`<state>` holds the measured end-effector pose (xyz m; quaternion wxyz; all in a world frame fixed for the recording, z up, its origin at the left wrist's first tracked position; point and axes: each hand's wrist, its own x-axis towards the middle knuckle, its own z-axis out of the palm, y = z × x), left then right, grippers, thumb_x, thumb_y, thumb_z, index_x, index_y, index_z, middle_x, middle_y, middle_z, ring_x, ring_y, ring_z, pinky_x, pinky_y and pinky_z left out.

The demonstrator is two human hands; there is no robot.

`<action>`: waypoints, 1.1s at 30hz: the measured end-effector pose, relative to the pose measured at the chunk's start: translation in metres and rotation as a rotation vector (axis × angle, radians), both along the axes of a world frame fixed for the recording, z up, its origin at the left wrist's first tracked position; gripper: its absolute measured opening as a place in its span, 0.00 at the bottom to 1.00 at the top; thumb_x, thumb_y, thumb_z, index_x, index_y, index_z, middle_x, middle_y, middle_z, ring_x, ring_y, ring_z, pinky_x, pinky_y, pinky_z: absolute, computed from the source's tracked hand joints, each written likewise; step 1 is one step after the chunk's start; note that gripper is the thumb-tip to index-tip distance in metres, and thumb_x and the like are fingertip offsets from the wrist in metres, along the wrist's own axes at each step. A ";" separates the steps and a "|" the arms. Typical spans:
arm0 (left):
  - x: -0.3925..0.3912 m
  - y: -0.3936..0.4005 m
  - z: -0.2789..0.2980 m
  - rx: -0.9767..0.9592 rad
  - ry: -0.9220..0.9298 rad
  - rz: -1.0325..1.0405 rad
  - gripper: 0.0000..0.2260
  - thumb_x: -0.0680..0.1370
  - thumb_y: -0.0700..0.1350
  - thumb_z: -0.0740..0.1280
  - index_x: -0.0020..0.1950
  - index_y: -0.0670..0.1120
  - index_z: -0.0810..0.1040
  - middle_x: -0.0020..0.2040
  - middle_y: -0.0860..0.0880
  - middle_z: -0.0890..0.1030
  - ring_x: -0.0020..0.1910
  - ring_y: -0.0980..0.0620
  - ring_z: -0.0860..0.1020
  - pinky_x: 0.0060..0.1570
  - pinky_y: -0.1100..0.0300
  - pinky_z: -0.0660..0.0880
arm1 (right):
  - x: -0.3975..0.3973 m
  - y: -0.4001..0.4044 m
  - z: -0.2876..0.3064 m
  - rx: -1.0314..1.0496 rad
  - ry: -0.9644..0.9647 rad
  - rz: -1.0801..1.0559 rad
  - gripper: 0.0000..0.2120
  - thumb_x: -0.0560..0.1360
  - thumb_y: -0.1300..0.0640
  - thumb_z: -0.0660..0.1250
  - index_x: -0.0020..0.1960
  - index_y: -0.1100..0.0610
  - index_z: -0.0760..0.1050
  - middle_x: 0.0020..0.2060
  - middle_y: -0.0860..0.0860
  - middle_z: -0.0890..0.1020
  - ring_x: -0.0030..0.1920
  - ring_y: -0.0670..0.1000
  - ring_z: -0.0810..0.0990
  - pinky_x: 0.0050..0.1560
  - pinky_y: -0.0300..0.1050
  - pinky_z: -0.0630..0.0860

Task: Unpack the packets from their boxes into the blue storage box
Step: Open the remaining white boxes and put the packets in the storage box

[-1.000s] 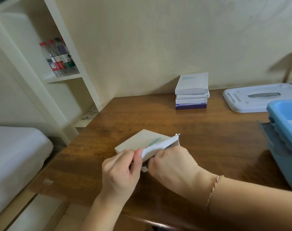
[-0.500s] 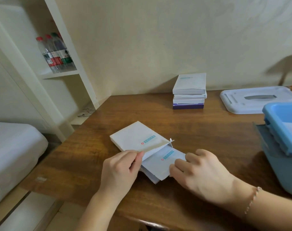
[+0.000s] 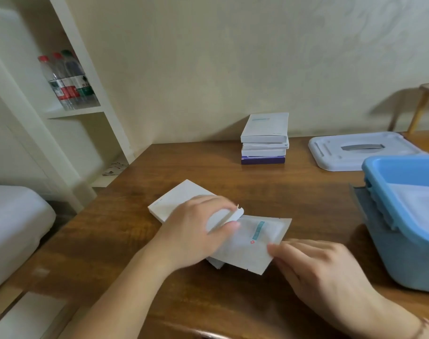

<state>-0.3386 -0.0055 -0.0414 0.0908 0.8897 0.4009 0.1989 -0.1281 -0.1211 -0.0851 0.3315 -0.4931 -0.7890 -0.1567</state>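
On desk [image 3: 233,302], packets [image 3: 255,241] further out.

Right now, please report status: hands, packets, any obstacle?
Left hand holds white box. Right hand pinches packets, mostly out. Path to blue storage box unobstructed.

bare wooden table [image 3: 233,172] mid-way, box stack [image 3: 264,140] (rear), blue storage box [image 3: 389,211] blocking right

Soft indoor light, motion blur, wide-angle distortion
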 end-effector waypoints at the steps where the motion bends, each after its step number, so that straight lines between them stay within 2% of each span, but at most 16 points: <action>1: 0.014 0.005 0.008 -0.129 0.053 -0.103 0.20 0.75 0.67 0.61 0.66 0.67 0.70 0.68 0.68 0.71 0.61 0.75 0.65 0.62 0.65 0.67 | 0.003 -0.002 0.000 0.028 0.038 -0.008 0.03 0.70 0.61 0.72 0.44 0.57 0.82 0.43 0.51 0.86 0.39 0.52 0.85 0.30 0.45 0.80; 3: 0.042 0.013 0.021 -0.428 0.114 -0.332 0.26 0.75 0.63 0.66 0.72 0.70 0.61 0.72 0.70 0.63 0.67 0.76 0.59 0.64 0.65 0.61 | 0.010 -0.007 -0.001 0.066 0.110 -0.008 0.07 0.70 0.63 0.73 0.48 0.59 0.83 0.47 0.51 0.86 0.48 0.50 0.85 0.39 0.46 0.83; 5: 0.063 0.021 0.028 -0.643 0.108 -0.483 0.32 0.74 0.56 0.71 0.75 0.65 0.59 0.72 0.66 0.66 0.73 0.67 0.60 0.70 0.60 0.60 | 0.015 -0.016 0.002 0.095 0.150 0.020 0.07 0.76 0.57 0.68 0.51 0.58 0.83 0.51 0.50 0.86 0.55 0.48 0.84 0.46 0.46 0.83; 6: 0.070 0.024 0.030 -0.722 0.085 -0.532 0.32 0.74 0.51 0.72 0.75 0.61 0.62 0.71 0.62 0.70 0.73 0.62 0.64 0.72 0.57 0.63 | 0.018 -0.021 0.005 0.089 0.158 0.036 0.11 0.79 0.53 0.64 0.52 0.58 0.82 0.53 0.50 0.85 0.57 0.48 0.82 0.48 0.46 0.83; 8: 0.080 0.028 0.034 -0.846 0.036 -0.615 0.27 0.75 0.39 0.72 0.72 0.50 0.70 0.64 0.54 0.77 0.67 0.53 0.74 0.66 0.51 0.73 | 0.025 -0.032 0.014 0.069 0.178 0.065 0.13 0.80 0.51 0.61 0.55 0.57 0.81 0.57 0.49 0.84 0.61 0.46 0.80 0.50 0.45 0.82; 11: 0.085 0.026 0.034 -0.938 -0.113 -0.690 0.18 0.74 0.33 0.72 0.60 0.48 0.79 0.54 0.51 0.83 0.56 0.50 0.82 0.52 0.56 0.80 | 0.026 -0.051 0.029 0.081 0.283 0.046 0.12 0.79 0.51 0.63 0.60 0.51 0.78 0.60 0.41 0.81 0.61 0.40 0.78 0.55 0.37 0.79; 12: 0.087 0.022 0.037 -0.976 -0.218 -0.709 0.16 0.72 0.34 0.74 0.57 0.49 0.81 0.52 0.50 0.84 0.53 0.51 0.83 0.49 0.58 0.80 | 0.025 -0.059 0.031 0.085 0.381 -0.002 0.14 0.77 0.50 0.64 0.63 0.47 0.76 0.59 0.37 0.80 0.59 0.37 0.79 0.56 0.33 0.77; 14: 0.092 0.012 0.044 -1.059 -0.508 -0.756 0.14 0.70 0.39 0.77 0.54 0.47 0.82 0.49 0.47 0.85 0.48 0.50 0.84 0.45 0.59 0.80 | 0.021 -0.074 0.034 0.029 0.776 -0.005 0.22 0.74 0.42 0.66 0.67 0.39 0.70 0.56 0.36 0.82 0.54 0.39 0.82 0.54 0.34 0.77; 16: 0.104 0.000 0.053 -1.135 -0.811 -0.721 0.18 0.68 0.40 0.78 0.57 0.44 0.81 0.51 0.44 0.85 0.48 0.47 0.84 0.43 0.57 0.81 | 0.017 -0.084 0.036 -0.134 1.201 0.109 0.30 0.65 0.30 0.71 0.65 0.30 0.68 0.54 0.44 0.85 0.52 0.49 0.85 0.52 0.42 0.80; 19: 0.128 -0.020 0.062 -1.135 -1.063 -0.552 0.19 0.67 0.39 0.75 0.57 0.48 0.83 0.55 0.44 0.84 0.50 0.46 0.84 0.42 0.56 0.82 | 0.022 -0.092 0.041 -0.209 1.494 0.164 0.37 0.51 0.31 0.80 0.57 0.29 0.72 0.49 0.52 0.86 0.49 0.57 0.86 0.44 0.47 0.83; 21: 0.145 -0.037 0.066 -1.116 -1.120 -0.500 0.18 0.68 0.38 0.73 0.57 0.50 0.83 0.56 0.43 0.84 0.52 0.44 0.84 0.41 0.55 0.82 | 0.028 -0.097 0.053 -0.103 1.525 0.143 0.34 0.52 0.38 0.83 0.56 0.33 0.74 0.46 0.55 0.86 0.44 0.59 0.86 0.37 0.48 0.83; 23: 0.160 -0.052 0.068 -1.073 -1.183 -0.481 0.21 0.68 0.36 0.73 0.60 0.49 0.80 0.57 0.42 0.83 0.52 0.43 0.83 0.44 0.54 0.82 | 0.040 -0.102 0.067 0.022 1.474 0.066 0.29 0.60 0.47 0.81 0.58 0.36 0.74 0.42 0.56 0.87 0.38 0.58 0.86 0.32 0.46 0.82; 25: 0.175 -0.063 0.073 -1.007 -1.229 -0.504 0.24 0.68 0.35 0.73 0.63 0.48 0.76 0.56 0.42 0.83 0.53 0.44 0.83 0.44 0.55 0.82 | 0.062 -0.110 0.082 0.142 1.380 -0.081 0.24 0.65 0.55 0.76 0.58 0.38 0.75 0.38 0.54 0.86 0.32 0.53 0.85 0.31 0.41 0.80; 27: 0.192 -0.069 0.080 -0.947 -1.237 -0.554 0.24 0.68 0.34 0.74 0.60 0.51 0.76 0.54 0.44 0.83 0.52 0.45 0.83 0.42 0.56 0.81 | 0.093 -0.117 0.098 0.193 1.243 -0.177 0.17 0.71 0.60 0.74 0.56 0.45 0.78 0.38 0.52 0.86 0.31 0.51 0.83 0.31 0.39 0.80; 30: 0.217 -0.071 0.091 -0.874 -1.182 -0.544 0.23 0.67 0.38 0.75 0.59 0.52 0.77 0.50 0.47 0.84 0.48 0.48 0.84 0.39 0.57 0.80 | 0.145 -0.116 0.118 0.089 1.146 -0.310 0.15 0.75 0.67 0.70 0.54 0.49 0.80 0.39 0.48 0.86 0.38 0.50 0.85 0.32 0.44 0.82; 33: 0.232 -0.065 0.092 -0.757 -1.014 -0.472 0.24 0.69 0.43 0.75 0.63 0.55 0.74 0.43 0.45 0.85 0.44 0.49 0.84 0.40 0.59 0.79 | 0.189 -0.107 0.125 -0.077 1.043 -0.496 0.19 0.76 0.67 0.67 0.57 0.45 0.79 0.33 0.44 0.83 0.31 0.47 0.82 0.34 0.49 0.82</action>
